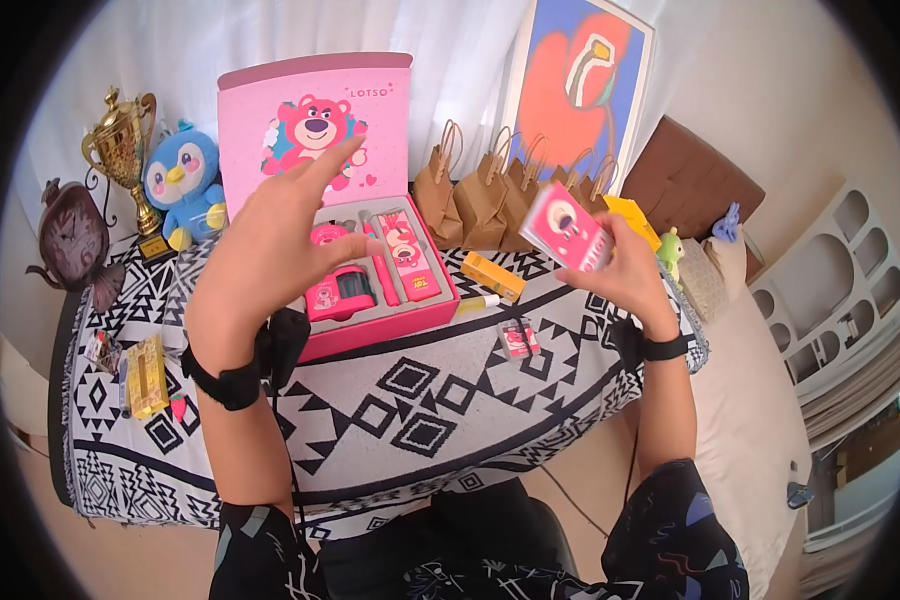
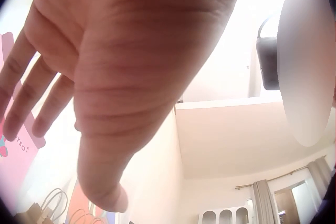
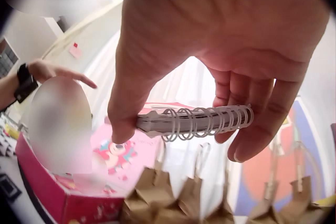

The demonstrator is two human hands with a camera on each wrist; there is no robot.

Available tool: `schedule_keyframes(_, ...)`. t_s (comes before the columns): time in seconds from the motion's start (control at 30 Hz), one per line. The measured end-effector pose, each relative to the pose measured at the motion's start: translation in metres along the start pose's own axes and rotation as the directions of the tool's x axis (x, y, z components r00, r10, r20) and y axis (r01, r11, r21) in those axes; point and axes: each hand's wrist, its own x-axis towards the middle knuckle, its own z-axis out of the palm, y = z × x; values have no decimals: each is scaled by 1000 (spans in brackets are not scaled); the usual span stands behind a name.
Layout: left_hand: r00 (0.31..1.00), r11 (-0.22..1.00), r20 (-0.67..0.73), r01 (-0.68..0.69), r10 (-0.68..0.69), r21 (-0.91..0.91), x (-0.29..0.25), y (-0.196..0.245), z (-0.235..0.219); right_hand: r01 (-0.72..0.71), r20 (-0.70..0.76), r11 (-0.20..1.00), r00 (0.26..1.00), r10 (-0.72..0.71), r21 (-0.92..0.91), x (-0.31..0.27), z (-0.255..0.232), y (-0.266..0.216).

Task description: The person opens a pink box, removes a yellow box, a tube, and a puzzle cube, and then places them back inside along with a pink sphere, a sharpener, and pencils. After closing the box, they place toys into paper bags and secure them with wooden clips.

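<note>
My right hand (image 1: pixel 625 268) holds up a small pink notebook (image 1: pixel 567 228) with a bear picture on its cover. In the right wrist view the thumb and fingers of that hand (image 3: pixel 220 40) pinch the notebook at its ends, its white spiral binding (image 3: pixel 197 122) facing the camera. Raised with fingers spread, my left hand (image 1: pixel 270 240) holds nothing; it is in front of the open pink gift box (image 1: pixel 370 335), partly covering it. The left wrist view shows this hand (image 2: pixel 121 61) large and empty. Inside the box lie a pink boxed item (image 1: pixel 407 262) and other pink things in grey foam.
Brown paper bags (image 1: pixel 480 210) stand behind, right of the box. A yellow-orange box (image 1: pixel 493 276) and a small pink-and-clear item (image 1: pixel 518 340) lie on the patterned cloth (image 1: pixel 420 400). A blue plush penguin (image 1: pixel 183 185), a gold trophy (image 1: pixel 122 150) and a yellow pack (image 1: pixel 146 378) are at left.
</note>
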Motion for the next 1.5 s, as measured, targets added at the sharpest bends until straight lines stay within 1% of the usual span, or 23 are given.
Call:
schedule_keyframes(0.03,1000,1000,-7,4,-4,-3,0,0,-4,-67,24,996,997,68,-59,-8,1,17)
schedule_keyframes(0.07,997,998,40,65,-65,1,-1,2,-10,-133,42,984,989,139,-118,-17,3,31)
schedule_keyframes(0.1,988,992,88,128,-128,10,-1,2,-14,-127,46,985,990,133,-121,-25,7,43)
schedule_keyframes(0.17,994,994,26,101,-102,42,-3,-5,-16,-236,65,950,965,254,-205,-40,19,58)
schedule_keyframes(0.23,995,991,-39,96,-93,95,-10,-13,-19,-324,153,914,918,366,-243,-49,30,64)
schedule_keyframes(0.3,985,981,-150,106,-81,161,-12,-18,-24,-298,181,925,922,343,-233,-59,51,83)
schedule_keyframes(0.47,959,934,-162,267,-233,237,-19,-35,-34,-355,260,869,854,451,-344,-65,73,82)
schedule_keyframes(0.5,956,930,-170,278,-241,243,-19,-37,-36,-343,266,875,858,439,-341,-61,72,80)
schedule_keyframes(0.57,953,920,-138,298,-271,255,-20,-40,-37,-356,361,861,798,483,-364,-55,66,73)
schedule_keyframes(0.63,954,923,-168,287,-250,256,-21,-39,-36,-325,427,876,777,462,-357,-45,59,68)
schedule_keyframes(0.7,933,916,-88,360,-349,177,-19,-31,-40,-98,323,946,925,201,-308,-37,59,68)
schedule_keyframes(0.73,937,917,-87,348,-337,195,-19,-31,-40,-60,309,980,944,118,-190,-28,56,46)
schedule_keyframes(0.77,935,915,-90,353,-342,195,-19,-32,-40,-54,312,980,943,113,-190,-17,58,30)
schedule_keyframes(0.83,937,911,-105,348,-332,223,-19,-32,-39,125,175,990,978,-114,-57,4,66,-3)
schedule_keyframes(0.87,937,910,-103,348,-333,224,-19,-31,-39,125,176,991,978,-113,-55,14,66,-28)
schedule_keyframes(0.93,927,901,-88,376,-366,218,-18,-30,-40,198,243,977,947,-210,76,36,72,-82)
schedule_keyframes(1.07,929,899,-90,370,-359,234,-18,-31,-39,300,317,948,894,-318,104,81,121,-139)
schedule_keyframes(1.17,920,897,-55,392,-389,205,-17,-31,-41,293,351,955,890,-290,46,108,157,-174)
schedule_keyframes(1.23,929,903,-109,370,-354,219,-19,-36,-39,244,486,969,851,-199,-29,124,184,-189)
schedule_keyframes(1.27,929,902,-111,371,-354,222,-20,-37,-41,246,485,969,851,-202,-27,130,201,-191)
schedule_keyframes(1.3,928,902,-109,371,-355,221,-20,-37,-41,215,536,973,832,-141,-78,135,218,-192)
schedule_keyframes(1.43,916,886,-97,401,-389,233,-19,-35,-43,131,612,967,790,31,-217,142,236,-208)
schedule_keyframes(1.5,916,886,-107,401,-387,231,-20,-34,-43,132,621,965,783,40,-228,143,237,-213)
